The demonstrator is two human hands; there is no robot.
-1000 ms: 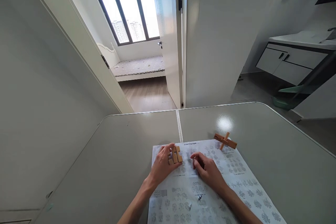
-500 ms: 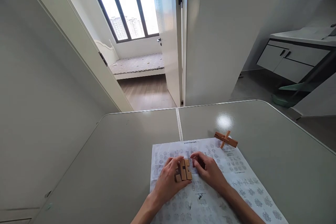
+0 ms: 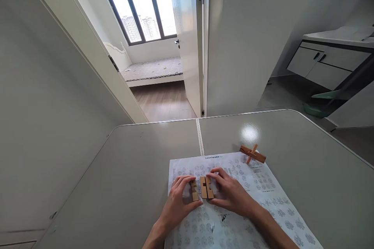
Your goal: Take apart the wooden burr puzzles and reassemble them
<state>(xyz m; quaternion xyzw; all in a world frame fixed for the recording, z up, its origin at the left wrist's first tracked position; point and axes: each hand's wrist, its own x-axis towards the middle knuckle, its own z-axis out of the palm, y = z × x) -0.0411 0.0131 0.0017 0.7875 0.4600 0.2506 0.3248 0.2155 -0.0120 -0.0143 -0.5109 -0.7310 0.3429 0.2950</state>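
Three notched wooden puzzle bars lie side by side on a printed instruction sheet (image 3: 257,186). My left hand (image 3: 177,201) pinches the leftmost bar (image 3: 194,190) between thumb and fingers. My right hand (image 3: 230,192) grips the other two bars (image 3: 206,187), which touch each other. A small gap separates the left bar from that pair. An assembled wooden cross piece (image 3: 252,154) rests at the sheet's far right corner, away from both hands.
The sheet lies on a grey folding table (image 3: 131,171) with a centre seam. Beyond its far edge are a wall, an open white door (image 3: 187,39) into a room with a window, and a cabinet (image 3: 327,66) at the right.
My left hand slid the bars toward me and rightward to meet my right hand. The right hand has taken two bars, and the left one now sits slightly apart.
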